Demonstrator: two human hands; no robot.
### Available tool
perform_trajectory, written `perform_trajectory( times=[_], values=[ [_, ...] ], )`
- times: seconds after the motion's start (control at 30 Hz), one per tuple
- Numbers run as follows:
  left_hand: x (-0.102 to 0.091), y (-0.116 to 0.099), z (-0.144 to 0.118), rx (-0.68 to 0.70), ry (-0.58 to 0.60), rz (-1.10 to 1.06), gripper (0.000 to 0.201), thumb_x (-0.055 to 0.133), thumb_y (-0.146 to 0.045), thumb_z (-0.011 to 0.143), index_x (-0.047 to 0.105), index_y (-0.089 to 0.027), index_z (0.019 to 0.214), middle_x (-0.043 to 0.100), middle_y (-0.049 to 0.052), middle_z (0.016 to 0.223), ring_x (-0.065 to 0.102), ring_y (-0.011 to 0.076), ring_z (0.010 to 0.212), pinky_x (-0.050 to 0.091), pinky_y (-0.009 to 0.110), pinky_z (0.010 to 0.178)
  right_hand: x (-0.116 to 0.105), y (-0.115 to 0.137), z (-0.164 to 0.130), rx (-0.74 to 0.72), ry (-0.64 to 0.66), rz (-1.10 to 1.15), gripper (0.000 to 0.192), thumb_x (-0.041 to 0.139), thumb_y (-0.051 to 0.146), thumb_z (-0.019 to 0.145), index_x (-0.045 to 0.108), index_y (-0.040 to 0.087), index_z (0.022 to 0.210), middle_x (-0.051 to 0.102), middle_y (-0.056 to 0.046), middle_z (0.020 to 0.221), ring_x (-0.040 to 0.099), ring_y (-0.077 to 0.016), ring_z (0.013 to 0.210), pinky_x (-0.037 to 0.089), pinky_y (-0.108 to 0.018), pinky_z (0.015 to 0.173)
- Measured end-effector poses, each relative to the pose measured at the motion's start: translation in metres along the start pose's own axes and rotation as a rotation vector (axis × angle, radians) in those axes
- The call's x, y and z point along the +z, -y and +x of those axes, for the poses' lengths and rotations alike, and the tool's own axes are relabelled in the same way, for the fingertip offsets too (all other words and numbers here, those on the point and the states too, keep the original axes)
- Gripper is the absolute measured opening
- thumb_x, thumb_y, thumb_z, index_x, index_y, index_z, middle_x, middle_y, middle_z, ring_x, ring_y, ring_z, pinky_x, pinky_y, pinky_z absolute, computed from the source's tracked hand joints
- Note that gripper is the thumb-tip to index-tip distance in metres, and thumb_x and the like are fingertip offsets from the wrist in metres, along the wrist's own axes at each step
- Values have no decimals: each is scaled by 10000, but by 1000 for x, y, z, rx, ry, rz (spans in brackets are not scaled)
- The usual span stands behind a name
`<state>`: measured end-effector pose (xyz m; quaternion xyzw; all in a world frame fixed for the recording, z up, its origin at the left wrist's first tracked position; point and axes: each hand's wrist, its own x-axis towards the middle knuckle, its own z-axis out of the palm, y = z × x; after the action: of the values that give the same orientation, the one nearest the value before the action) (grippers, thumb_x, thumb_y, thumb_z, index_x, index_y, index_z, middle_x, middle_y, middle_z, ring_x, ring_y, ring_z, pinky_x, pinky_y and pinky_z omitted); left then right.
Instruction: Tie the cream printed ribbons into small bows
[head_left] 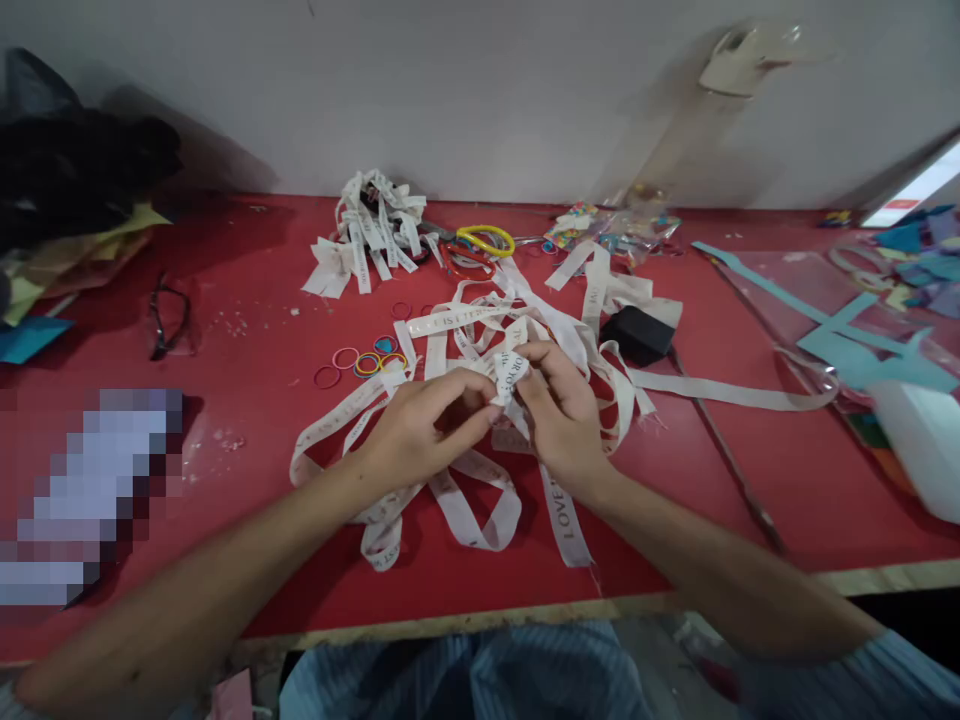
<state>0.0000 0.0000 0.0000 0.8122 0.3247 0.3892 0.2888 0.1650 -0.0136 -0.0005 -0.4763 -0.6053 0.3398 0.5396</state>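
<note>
Left hand (409, 430) and right hand (566, 425) meet near the middle of the scene, both narrowed to a pinch on a bunched printed ribbon (511, 374), held just above the heap of loose ribbons (568, 520) on the red surface (247, 430). Some letters show on the bunched piece, apparently "OR YO".

By the look of it, the handling is partway along: this piece is gathered but seems unfinished, with lengths trailing below the fingers. At the far left of the heap, a cluster of tied ribbon strips (382, 225) looks made up. Many long strips still lie looped and untied around both hands, so much appears left to work. Yellow-handled scissors (486, 240) lie beyond the heap, untouched, and colored elastic bands (346, 358) are scattered to its left.

The fingers cover part of the bunched piece, so I cannot tell whether it is knotted, folded or merely crumpled, nor which trailing strip belongs to it. Most print on the ribbons is too small or twisted to read. A rectangular object (97, 490) at near left is pixelated, and a white object (922, 445) at right is cut off by the edge.
</note>
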Motion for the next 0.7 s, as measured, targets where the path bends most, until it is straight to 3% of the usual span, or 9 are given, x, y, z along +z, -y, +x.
perform_trajectory(
  times=[0.17,0.27,0.4,0.53,0.7],
  values=[
    [-2,-8,6,-278,101,-391,116,616,-263,854,583,-154,833,616,-33,646,559,59,556,436,155,537,1,0,-1,6,-19,-1,34,513,233,908,544,220,905,573,29,773,532,-98,677,434,-226,610],
    [-3,-10,8,-370,113,-500,129,609,-261,857,577,-150,799,640,-19,665,572,63,566,436,159,536,2,-1,-2,26,-19,37,40,519,253,911,540,222,922,576,27,783,535,-100,679,433,-229,609],
    [-5,-9,8,-345,32,-457,153,617,-239,840,559,-152,728,580,-32,656,522,55,569,420,158,544,0,-2,-2,13,29,33,61,523,273,915,550,224,938,588,24,809,534,-102,688,430,-233,625],
    [-7,-6,7,-294,27,-437,128,621,-215,827,580,-152,724,575,-23,673,525,69,609,431,170,573,-2,-1,-1,-19,127,4,93,508,284,926,579,226,913,591,22,815,534,-107,715,426,-236,649],
    [-6,-4,6,-308,-35,-433,148,615,-283,847,598,-158,769,569,-10,691,504,76,593,425,185,548,-1,2,0,2,108,12,118,499,284,925,575,214,869,575,15,761,518,-113,659,416,-243,591]
  ],
)
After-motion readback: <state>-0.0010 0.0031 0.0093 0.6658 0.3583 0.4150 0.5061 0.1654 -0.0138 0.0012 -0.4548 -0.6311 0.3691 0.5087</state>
